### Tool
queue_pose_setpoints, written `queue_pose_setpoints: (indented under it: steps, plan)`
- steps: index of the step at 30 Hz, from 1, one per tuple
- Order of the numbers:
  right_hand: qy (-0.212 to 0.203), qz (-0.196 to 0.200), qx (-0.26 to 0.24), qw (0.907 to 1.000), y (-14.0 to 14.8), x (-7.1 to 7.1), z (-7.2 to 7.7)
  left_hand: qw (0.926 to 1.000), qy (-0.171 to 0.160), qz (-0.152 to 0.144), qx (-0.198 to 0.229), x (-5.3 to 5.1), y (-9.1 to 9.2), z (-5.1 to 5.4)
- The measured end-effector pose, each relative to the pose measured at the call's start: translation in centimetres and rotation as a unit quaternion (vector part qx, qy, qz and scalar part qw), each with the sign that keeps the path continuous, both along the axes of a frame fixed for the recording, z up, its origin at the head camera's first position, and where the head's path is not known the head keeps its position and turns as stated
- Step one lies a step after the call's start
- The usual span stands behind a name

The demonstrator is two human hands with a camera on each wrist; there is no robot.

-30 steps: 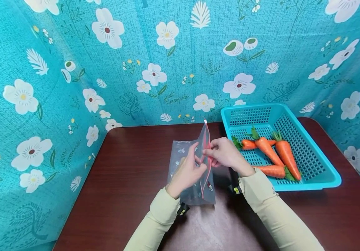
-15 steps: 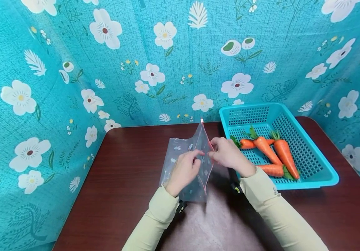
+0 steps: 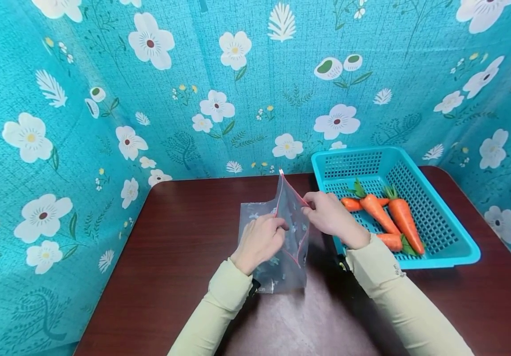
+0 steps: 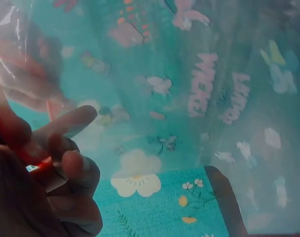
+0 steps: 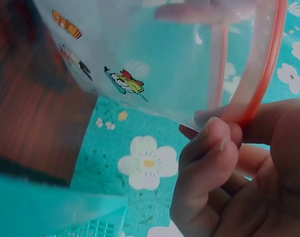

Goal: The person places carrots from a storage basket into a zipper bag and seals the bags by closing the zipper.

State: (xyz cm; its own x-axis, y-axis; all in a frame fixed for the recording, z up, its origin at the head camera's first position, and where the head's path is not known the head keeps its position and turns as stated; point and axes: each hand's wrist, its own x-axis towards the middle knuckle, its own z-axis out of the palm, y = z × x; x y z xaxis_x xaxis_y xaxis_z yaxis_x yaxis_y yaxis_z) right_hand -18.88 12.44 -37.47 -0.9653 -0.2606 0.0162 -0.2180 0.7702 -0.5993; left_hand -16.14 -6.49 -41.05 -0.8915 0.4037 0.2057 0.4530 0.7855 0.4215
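A clear zip bag point(image 3: 284, 279) with printed cartoon figures and a red zip rim stands tilted on the table, its mouth spread wide. My left hand point(image 3: 262, 240) holds the rim on the left side, fingers curled over it. On the opposite side my right hand point(image 3: 333, 217) pinches the other rim. In the right wrist view, thumb and fingers of the right hand point(image 5: 238, 168) close round the red zip strip point(image 5: 268, 64). Through the left wrist view, the left hand point(image 4: 61, 168) shows beside the see-through film point(image 4: 159, 113). No contents show in the bag.
A turquoise mesh basket point(image 3: 424, 262) stands right of the bag, close to the right forearm. Several carrots point(image 3: 406, 222) with green tops lie in it. The dark red-brown table point(image 3: 171, 247) reaches back to a flowered turquoise cloth point(image 3: 255, 123).
The bag's mouth has been pulled wider. My right hand has drawn its rim slightly to the right, and my left hand, earlier with fingers extended at the mouth, now curls over the left rim.
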Motion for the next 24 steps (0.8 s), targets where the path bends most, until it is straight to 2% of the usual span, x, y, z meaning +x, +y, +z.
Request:
queue_pose_setpoints:
  steps: [4,10,17,20,24]
  plan:
    - [-0.002,-0.016,0.010,0.9998,0.9,-0.1,-0.2,0.9994,0.010,-0.013,-0.029,-0.1,-0.4,-0.2]
    - [-0.014,-0.029,0.022,0.9992,2.5,-0.4,-0.5,0.9949,0.035,-0.049,-0.081,0.0,-1.1,-0.4]
    - [-0.034,-0.031,0.035,0.9984,4.0,-0.4,-0.2,0.9889,0.033,-0.104,-0.101,0.2,-2.2,-0.3]
    - [-0.043,-0.035,0.036,0.9978,4.6,-0.3,0.1,0.9882,0.031,-0.110,-0.102,0.4,-2.8,-0.3]
    - [-0.053,-0.037,0.048,0.9968,5.4,-0.3,0.3,0.9881,0.043,-0.103,-0.105,0.5,-3.6,-0.4]
